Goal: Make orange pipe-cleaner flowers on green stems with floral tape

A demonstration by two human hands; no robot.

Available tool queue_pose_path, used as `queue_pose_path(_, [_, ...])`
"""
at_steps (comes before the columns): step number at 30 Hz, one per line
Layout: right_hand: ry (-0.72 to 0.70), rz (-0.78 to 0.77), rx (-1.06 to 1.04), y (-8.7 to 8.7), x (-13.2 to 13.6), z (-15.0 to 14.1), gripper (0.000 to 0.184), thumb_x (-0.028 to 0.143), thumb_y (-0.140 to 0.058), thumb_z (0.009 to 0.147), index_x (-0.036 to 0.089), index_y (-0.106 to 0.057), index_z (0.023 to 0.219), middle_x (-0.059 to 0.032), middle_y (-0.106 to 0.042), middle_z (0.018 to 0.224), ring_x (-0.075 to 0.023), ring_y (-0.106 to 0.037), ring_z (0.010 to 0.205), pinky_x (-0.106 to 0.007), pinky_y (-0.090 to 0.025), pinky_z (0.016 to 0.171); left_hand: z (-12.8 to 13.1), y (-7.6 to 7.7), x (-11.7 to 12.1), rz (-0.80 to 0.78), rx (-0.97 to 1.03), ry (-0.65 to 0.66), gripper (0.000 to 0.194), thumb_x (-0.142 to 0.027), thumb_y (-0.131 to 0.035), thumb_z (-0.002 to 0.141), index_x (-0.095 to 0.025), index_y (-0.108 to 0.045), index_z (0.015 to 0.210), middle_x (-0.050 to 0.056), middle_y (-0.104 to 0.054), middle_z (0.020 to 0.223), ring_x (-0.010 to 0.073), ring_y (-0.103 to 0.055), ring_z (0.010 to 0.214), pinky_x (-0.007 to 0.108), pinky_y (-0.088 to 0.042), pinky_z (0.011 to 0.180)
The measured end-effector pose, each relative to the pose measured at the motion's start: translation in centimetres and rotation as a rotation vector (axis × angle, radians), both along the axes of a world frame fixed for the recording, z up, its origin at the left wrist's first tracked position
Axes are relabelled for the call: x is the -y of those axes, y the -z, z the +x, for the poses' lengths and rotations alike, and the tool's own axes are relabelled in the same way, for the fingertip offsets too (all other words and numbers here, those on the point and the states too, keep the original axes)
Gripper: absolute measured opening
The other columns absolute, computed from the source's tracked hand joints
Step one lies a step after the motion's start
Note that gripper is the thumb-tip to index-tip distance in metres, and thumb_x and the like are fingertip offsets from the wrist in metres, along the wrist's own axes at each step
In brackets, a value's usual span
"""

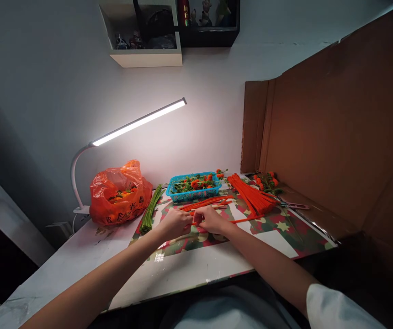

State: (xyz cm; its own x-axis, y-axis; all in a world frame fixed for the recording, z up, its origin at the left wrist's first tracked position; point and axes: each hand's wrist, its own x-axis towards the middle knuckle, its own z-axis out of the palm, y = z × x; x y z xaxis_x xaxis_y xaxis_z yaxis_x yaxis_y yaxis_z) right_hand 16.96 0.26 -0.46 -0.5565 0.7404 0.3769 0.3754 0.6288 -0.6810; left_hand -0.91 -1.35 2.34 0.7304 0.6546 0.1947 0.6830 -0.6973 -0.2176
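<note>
My left hand [175,223] and my right hand [211,220] meet over the patterned mat [278,233] in the middle of the table, fingers curled in. Between them they pinch an orange pipe cleaner [247,219] that runs out to the right of my right hand. More loose orange pipe cleaners [206,203] lie just beyond the hands. A thick bundle of orange pipe cleaners [251,194] lies to the right. A bundle of green stems [150,209] lies to the left of the hands.
A blue basket [193,187] of small orange-and-green flowers stands behind the hands. An orange plastic bag [119,194] sits at the left beside a lit desk lamp [138,122]. More finished flowers [267,180] and scissors [294,206] lie by the cardboard wall [337,128] at right.
</note>
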Motion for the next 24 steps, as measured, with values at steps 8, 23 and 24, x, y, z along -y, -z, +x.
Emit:
queue_pose_path(8, [-0.035,0.136,0.102,0.75,-0.47,0.01,0.021,-0.005,-0.051,0.058,0.015,-0.054,0.063,0.0034,-0.053,0.063,-0.0090,-0.046,0.061,-0.017,-0.031,0.054,0.32,0.11,0.30,-0.083,0.024,-0.029,0.013,-0.017,-0.053,0.067,-0.019,-0.064,0.072,0.003,-0.068,0.070,0.0150,-0.057,0.058,0.022,-0.032,0.052])
queue_pose_path(23, [-0.044,0.376,0.269,0.76,0.10,-0.57,0.019,-0.004,-0.049,0.064,0.016,-0.050,0.061,0.0001,-0.051,0.068,-0.0122,-0.046,0.067,-0.021,-0.031,0.059,-0.09,0.44,-0.34,-0.289,0.260,-0.189,0.010,-0.015,-0.051,0.062,-0.015,-0.059,0.057,-0.002,-0.054,0.052,0.0097,-0.043,0.050,0.020,-0.026,0.048])
queue_pose_path(24, [-0.043,0.395,0.286,0.80,0.07,-0.63,0.019,-0.003,-0.049,0.065,0.016,-0.050,0.063,-0.0004,-0.052,0.070,-0.0127,-0.046,0.068,-0.022,-0.032,0.060,-0.21,0.52,-0.54,-0.334,0.298,-0.198,0.010,-0.016,-0.051,0.063,-0.015,-0.057,0.056,-0.003,-0.050,0.049,0.0091,-0.041,0.049,0.020,-0.024,0.047])
